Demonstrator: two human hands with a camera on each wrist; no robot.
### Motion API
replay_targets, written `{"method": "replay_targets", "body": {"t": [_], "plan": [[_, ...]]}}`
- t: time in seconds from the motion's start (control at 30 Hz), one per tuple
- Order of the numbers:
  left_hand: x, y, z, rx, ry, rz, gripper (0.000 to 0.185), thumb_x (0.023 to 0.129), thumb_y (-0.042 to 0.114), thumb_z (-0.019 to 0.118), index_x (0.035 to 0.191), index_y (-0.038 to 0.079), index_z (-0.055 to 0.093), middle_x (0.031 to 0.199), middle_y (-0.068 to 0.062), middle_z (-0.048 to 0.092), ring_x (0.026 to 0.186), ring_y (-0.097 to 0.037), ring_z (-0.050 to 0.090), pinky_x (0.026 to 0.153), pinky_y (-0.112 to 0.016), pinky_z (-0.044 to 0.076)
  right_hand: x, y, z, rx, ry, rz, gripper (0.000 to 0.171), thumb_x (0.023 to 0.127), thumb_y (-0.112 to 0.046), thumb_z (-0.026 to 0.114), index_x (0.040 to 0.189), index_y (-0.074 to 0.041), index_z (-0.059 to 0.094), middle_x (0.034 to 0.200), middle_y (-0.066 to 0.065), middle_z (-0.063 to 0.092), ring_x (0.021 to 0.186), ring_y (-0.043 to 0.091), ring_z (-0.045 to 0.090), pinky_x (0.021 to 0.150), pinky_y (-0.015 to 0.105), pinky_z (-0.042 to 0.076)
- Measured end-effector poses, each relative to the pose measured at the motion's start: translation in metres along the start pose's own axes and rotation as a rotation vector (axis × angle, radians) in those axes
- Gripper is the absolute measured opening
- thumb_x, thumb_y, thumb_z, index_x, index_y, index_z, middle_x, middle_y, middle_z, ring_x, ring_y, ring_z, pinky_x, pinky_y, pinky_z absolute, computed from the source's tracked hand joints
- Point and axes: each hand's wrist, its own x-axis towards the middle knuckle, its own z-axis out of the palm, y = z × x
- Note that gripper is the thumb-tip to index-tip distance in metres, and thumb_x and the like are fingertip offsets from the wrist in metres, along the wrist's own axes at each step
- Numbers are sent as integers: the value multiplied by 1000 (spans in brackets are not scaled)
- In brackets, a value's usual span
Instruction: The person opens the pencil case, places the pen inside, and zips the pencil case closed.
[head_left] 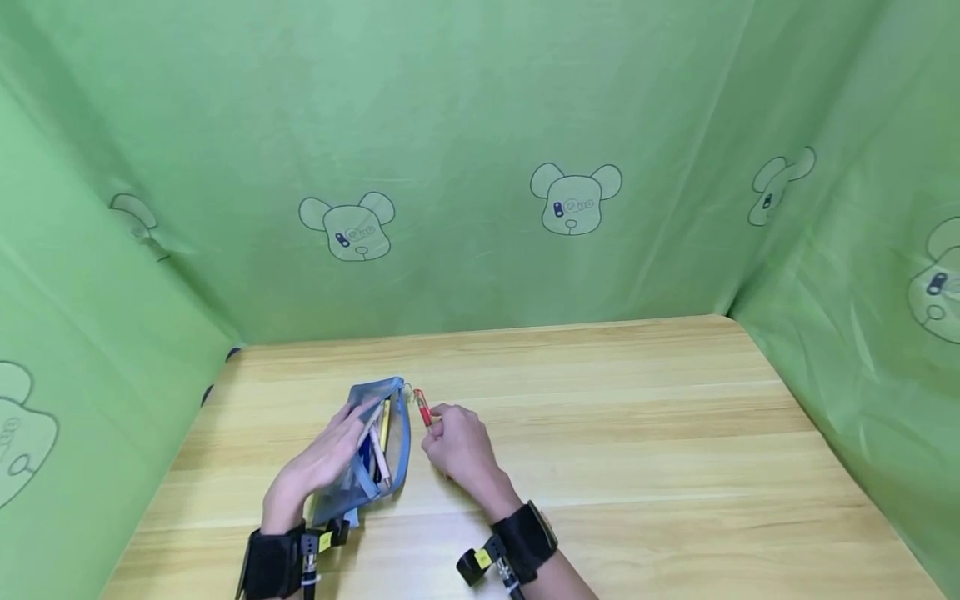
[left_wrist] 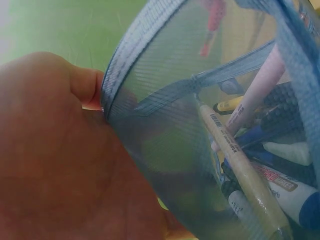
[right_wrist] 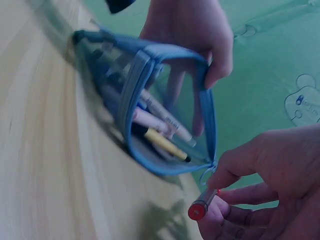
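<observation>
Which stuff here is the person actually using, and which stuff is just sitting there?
Being used:
- blue mesh pencil case, held open by the left hand
- red pen, pinched in the right hand
- pens inside the case

Just there:
- wooden table
- green bear-print cloth

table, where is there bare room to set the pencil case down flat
The wooden table is bare right of the right hand, as far as the green curtain, and along the back edge. It is crowded only at the front left, where the left hand holds the mesh pencil case and the right hand pinches a red pen.
</observation>
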Motion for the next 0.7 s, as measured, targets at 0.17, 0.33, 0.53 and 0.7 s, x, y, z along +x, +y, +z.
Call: {"method": "replay_targets", "body": {"t": [0.17,0.33,0.53,0.7], "plan": [[1,-2,1,-13,2,17,56,111,21,16,160,-5,22,165,-29,18,151,-54,2,120,-68,3,-4,-8,0,34,-33,-4,48,81,2,66,129,2,68,58,-9,54,45,5,44,45,21,38],[1,-2,0,-31,5,11,56,111,20,15,161,-2,22,166,-28,19,151,-54,2,119,-70,4,-4,-14,4,52,-49,-25,46,81,2,65,127,1,70,62,-9,57,42,5,45,44,21,40],[-1,0,0,8,-11,3,55,111,20,14,160,-5,23,165,-29,17,151,-54,2,120,-67,5,0,-20,13,116,-75,14,46,83,3,67,129,2,68,60,-7,56,42,6,47,40,20,40],[0,0,0,14,-13,-2,56,111,20,13,160,-5,22,166,-28,15,152,-53,2,120,-67,4,5,-24,21,155,-86,59,43,86,1,71,129,1,67,60,-4,56,45,8,49,38,19,40]]}}
